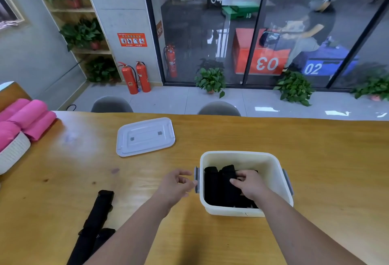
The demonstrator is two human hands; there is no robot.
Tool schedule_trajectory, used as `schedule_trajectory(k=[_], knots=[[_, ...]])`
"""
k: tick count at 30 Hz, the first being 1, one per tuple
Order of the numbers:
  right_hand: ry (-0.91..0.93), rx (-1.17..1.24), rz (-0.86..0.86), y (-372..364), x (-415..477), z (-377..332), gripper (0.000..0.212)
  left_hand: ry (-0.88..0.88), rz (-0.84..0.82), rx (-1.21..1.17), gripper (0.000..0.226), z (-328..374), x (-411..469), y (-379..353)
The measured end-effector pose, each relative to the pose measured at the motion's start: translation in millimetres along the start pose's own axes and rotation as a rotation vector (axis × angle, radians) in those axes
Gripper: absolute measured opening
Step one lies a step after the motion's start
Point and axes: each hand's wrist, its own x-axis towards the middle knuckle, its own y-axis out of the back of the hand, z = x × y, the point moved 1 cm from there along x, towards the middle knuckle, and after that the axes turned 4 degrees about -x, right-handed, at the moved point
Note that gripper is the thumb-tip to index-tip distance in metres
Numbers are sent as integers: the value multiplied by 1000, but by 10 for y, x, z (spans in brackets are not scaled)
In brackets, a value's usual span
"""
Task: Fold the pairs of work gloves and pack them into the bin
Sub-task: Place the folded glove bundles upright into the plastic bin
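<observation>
A white plastic bin [271, 163] with grey side latches stands on the wooden table, right of centre. Several folded black work gloves [216, 186] lie inside it. My right hand [249, 182] reaches down into the bin, its fingers curled on a folded black glove on the right side of the pile. My left hand [176, 184] hovers just outside the bin's left wall by the grey latch, fingers loosely curled and holding nothing. More black gloves [94, 220] lie unfolded on the table at the lower left, partly behind my left forearm.
The bin's clear lid [145, 136] lies flat on the table behind and left of the bin. A white basket [12, 153] with pink rolled cloths sits at the left edge. Two grey chairs [219, 110] stand at the table's far side.
</observation>
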Motion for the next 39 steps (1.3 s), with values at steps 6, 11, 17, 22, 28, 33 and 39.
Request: schedule_trajectory(k=[6,11,17,22,28,33,39], knots=[[7,-171,55,-176,49,-63,45,25,38,6,34,-115,-34,172],[19,-428,131,-194,17,-161,34,49,52,-4,35,-201,-45,234],[41,-478,247,-192,-48,-303,48,48,64,29,35,-279,-74,317],[206,-328,282,-243,-155,-710,48,43,124,49,33,-315,-157,467],[428,-167,108,-691,-316,-1317,41,63,228,97,31,-500,-324,773],[509,-249,-43,-1226,-388,-1472,40,103,316,200,33,-684,-563,1089],[501,-338,-214,-1760,-428,-1391,41,148,446,348,36,-999,-852,1461]])
